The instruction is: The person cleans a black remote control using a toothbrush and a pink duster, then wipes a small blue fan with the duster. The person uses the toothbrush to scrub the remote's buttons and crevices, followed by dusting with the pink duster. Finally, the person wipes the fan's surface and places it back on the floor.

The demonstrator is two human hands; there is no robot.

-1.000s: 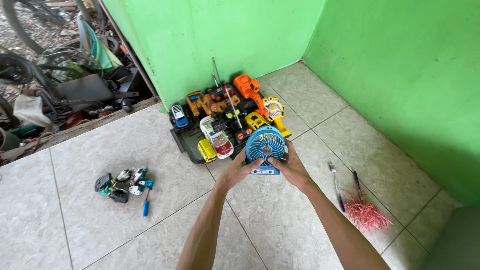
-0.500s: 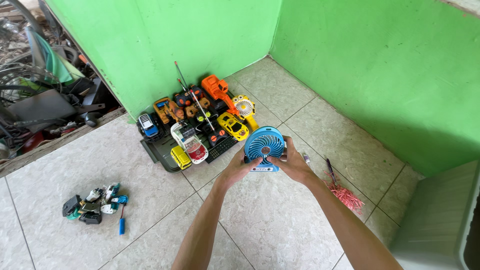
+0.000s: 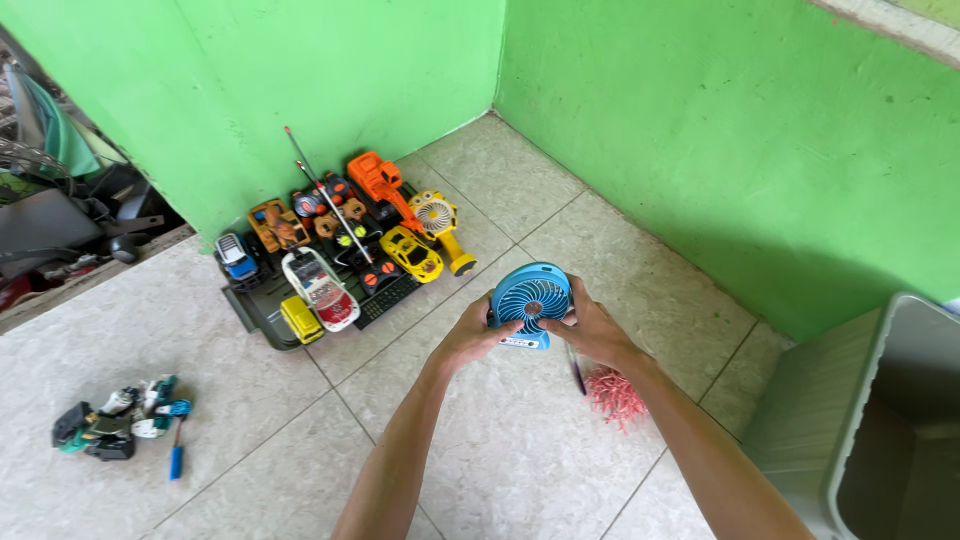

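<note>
The fan (image 3: 531,301) sits between both hands, held up above the floor (image 3: 500,450), its round grille facing the camera and its base pointing down. The left hand (image 3: 472,334) grasps its left edge; the right hand (image 3: 590,330) grasps the right side and front, equally close. It is small, blue, with a white hub.

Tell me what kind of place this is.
Likely a home floor corner used for tinkering with or sorting toys. Pale tiles meet bare green walls, a tray of toy vehicles sits by the wall, and both hands hold a small blue fan.
</note>
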